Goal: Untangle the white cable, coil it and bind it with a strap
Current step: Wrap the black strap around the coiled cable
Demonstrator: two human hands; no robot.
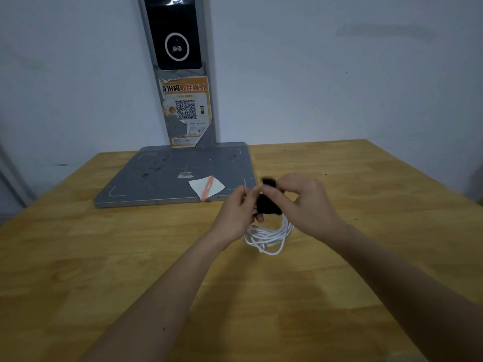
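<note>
Wooden table (130, 257), coiled white cable (266, 235)

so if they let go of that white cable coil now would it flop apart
Likely somewhat. The white cable hangs in loose, uneven loops below both hands, so it looks limp and light. The black strap appears only partly wrapped, so the loops could probably spread.

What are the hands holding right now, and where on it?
Both hands hold the coiled white cable at its top, where the black strap wraps it; the right pinches the strap's free end.
</note>
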